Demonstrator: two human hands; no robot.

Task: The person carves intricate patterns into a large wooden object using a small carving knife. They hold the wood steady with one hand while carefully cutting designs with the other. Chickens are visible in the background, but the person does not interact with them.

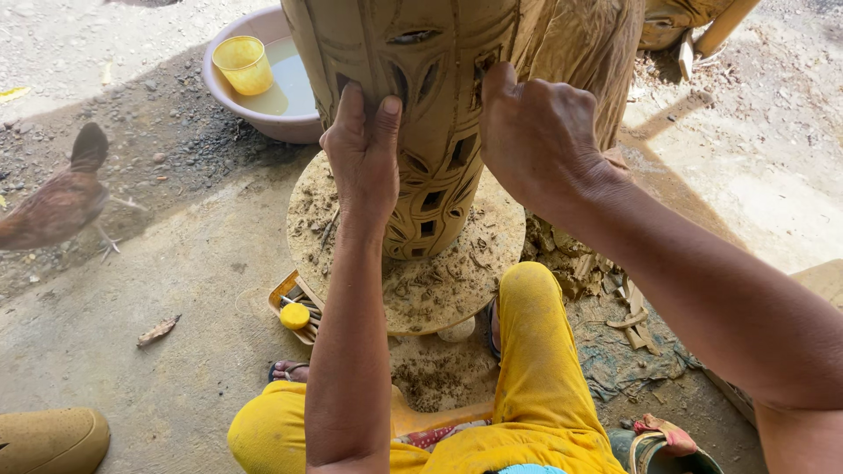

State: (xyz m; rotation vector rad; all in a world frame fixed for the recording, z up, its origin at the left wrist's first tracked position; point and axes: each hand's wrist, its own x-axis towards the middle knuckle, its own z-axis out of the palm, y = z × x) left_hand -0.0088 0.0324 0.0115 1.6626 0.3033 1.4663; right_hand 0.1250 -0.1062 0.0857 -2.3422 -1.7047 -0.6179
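Observation:
A tall brown clay vessel (pixel 430 114) with several cut-out openings stands on a round wooden turntable (pixel 439 281) strewn with clay scraps. My left hand (pixel 362 154) lies flat against the vessel's left side, fingers up. My right hand (pixel 536 132) is closed at a cut-out on the vessel's upper right; whatever it grips is hidden by the fingers. My legs in yellow trousers (pixel 527 369) sit around the turntable.
A pink basin (pixel 255 110) of murky water with a yellow cup (pixel 243 64) stands at the back left. A chicken (pixel 57 202) walks at the left. A small tray with a yellow lid (pixel 294 314) lies by the turntable. Clay offcuts (pixel 606 281) pile at the right.

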